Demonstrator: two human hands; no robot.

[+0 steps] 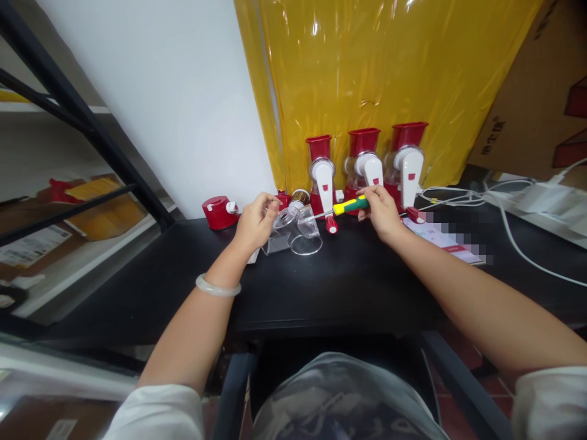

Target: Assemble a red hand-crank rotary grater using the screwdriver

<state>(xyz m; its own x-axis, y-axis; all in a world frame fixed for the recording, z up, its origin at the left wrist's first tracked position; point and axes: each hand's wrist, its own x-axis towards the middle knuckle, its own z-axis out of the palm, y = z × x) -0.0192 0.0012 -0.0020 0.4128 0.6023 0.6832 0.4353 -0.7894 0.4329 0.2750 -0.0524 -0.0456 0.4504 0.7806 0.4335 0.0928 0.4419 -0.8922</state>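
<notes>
Your left fingers (270,200) are pinching, seemingly steadying, a clear housing (293,230); your right fingers (375,194) are gripping a screwdriver (349,205).

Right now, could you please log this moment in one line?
left hand: at clear plastic part | right hand: holding screwdriver | nearby: three red grinders

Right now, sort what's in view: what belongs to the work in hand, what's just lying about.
Apparently in the work: screwdriver, clear plastic housing; perhaps the red round part, metal drum and three red-and-white crank units.

Apparently lying about: printed sheet, white adapter, cardboard box at right.
</notes>
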